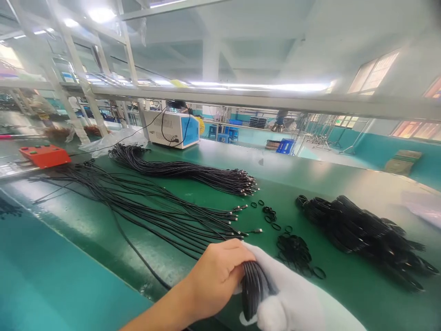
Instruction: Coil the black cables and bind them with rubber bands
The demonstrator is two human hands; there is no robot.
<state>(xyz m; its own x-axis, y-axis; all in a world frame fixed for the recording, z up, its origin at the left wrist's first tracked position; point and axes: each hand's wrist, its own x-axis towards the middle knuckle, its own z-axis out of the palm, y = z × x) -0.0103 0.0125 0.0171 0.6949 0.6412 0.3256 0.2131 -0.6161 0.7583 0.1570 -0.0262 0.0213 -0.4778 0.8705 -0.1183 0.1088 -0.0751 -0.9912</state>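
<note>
Green worktop (103, 239), lower centre: left hand (217, 276) and gloved right hand (292, 299) both clasp coiled cable (252, 287), keeping loops together; rubber bands (296, 253) just beside

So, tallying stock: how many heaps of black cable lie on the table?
3: tight bundle at the back, loose straight cables left, coiled heap right; another coil is held.

the bare left hand (215, 276) reaches in from the lower left, fingers curled tight; the white-gloved right hand (292, 299) presses against it, closed too.
</note>
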